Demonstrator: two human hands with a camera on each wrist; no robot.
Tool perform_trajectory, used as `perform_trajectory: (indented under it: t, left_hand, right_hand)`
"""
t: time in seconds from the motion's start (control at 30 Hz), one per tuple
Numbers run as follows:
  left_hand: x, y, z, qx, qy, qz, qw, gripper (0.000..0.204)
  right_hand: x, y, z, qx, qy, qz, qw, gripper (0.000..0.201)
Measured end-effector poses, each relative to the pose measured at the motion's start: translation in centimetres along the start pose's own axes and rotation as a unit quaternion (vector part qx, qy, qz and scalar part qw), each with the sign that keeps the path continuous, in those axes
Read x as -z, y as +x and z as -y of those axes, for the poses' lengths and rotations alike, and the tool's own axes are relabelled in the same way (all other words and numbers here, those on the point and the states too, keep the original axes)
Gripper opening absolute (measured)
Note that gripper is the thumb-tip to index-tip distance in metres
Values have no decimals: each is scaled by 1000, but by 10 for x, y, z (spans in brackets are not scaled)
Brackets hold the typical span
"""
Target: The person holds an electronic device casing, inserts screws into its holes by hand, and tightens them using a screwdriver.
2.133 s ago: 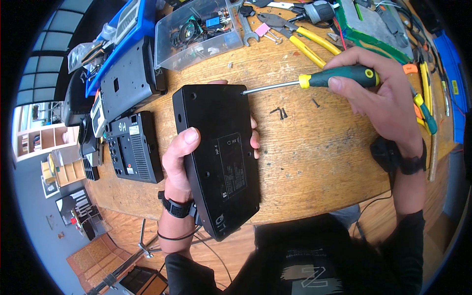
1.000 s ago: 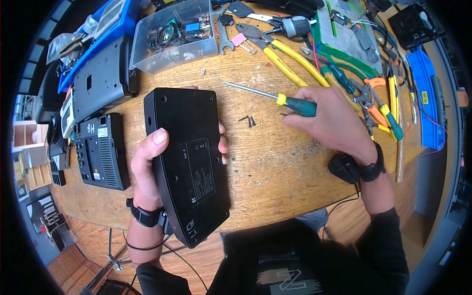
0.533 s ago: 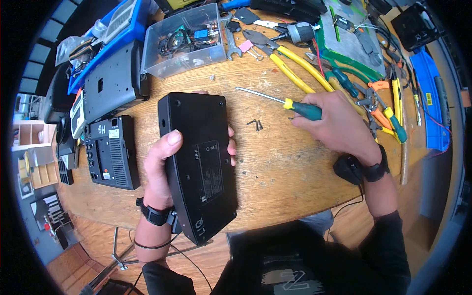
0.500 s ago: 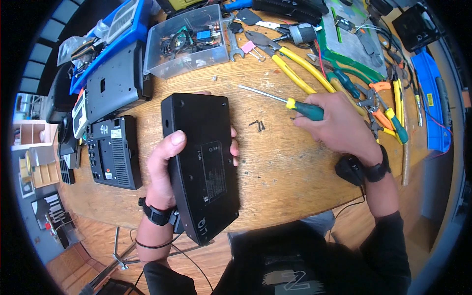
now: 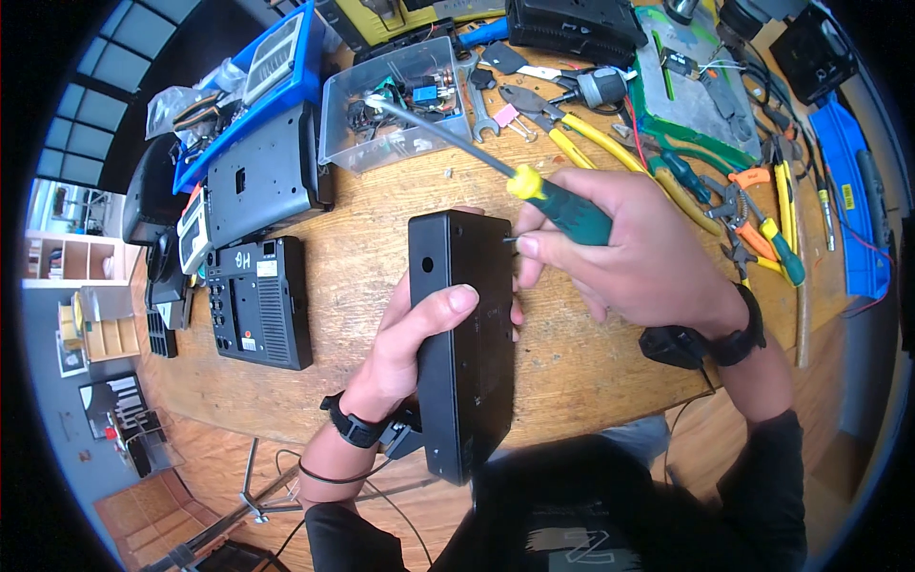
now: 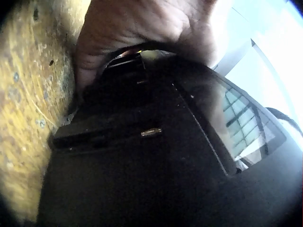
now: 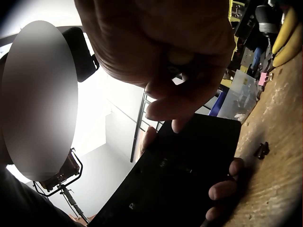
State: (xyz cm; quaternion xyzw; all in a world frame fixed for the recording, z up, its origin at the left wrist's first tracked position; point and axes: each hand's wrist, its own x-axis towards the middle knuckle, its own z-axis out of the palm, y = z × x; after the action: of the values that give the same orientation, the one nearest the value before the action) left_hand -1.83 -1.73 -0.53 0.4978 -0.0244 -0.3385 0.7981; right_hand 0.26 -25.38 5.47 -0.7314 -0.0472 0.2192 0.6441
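The black device case (image 5: 462, 334) stands on its long edge on the wooden workbench (image 5: 591, 362), tilted up near the bench's front edge with its underside turned toward the person's right. It is the largest thing in hand, and the likeliest to go wrong: balanced on a narrow edge and held from one side only, it could tip or slide off the front of the bench if the hold loosens.

The left hand (image 5: 419, 334) wraps the case from behind, thumb over the near face and fingertips showing past the far side, a firm closed hold.

The right hand (image 5: 620, 257) is curled round the green and yellow screwdriver (image 5: 553, 205), whose shaft points away up the bench toward the clear parts box (image 5: 400, 105). With the tool parked in the palm like that, the tip could catch the box or the spanner (image 5: 479, 91) beside it.

Smallest is what looks like a small dark screw (image 5: 510, 241) pinched between that hand's thumb and forefinger at the case's upper corner. A two-finger pinch by a hand already full is weak; the screw could drop, roll, and be lost among the loose screws (image 7: 261, 150) lying on the wood.
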Motion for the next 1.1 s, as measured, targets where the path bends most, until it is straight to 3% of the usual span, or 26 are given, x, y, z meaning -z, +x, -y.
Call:
perform_trajectory:
  t: [0.3,0.37,0.5,0.67,1.0,1.1]
  left_hand:
    - [-10,-4,-8,10,-7,-17,1000,58]
    - [-9,-4,-8,7,-9,-21,1000,59]
    - [-7,-4,-7,12,-21,-15,1000,60]
    - [-2,-1,-4,-3,-25,-1,1000,58]
    - [3,1,-1,1,-25,23,999,57]
    - [5,3,0,-5,-23,22,999,59]
  right_hand:
    - [-15,22,1,90,-116,-15,989,14]
    - [-17,21,3,121,-202,-24,972,13]
    - [-18,24,2,137,-206,-31,968,12]
    - [-19,22,13,35,-67,-4,997,13]
    - [-17,25,10,26,-28,11,999,22]
    - [-18,26,7,66,-4,4,998,22]
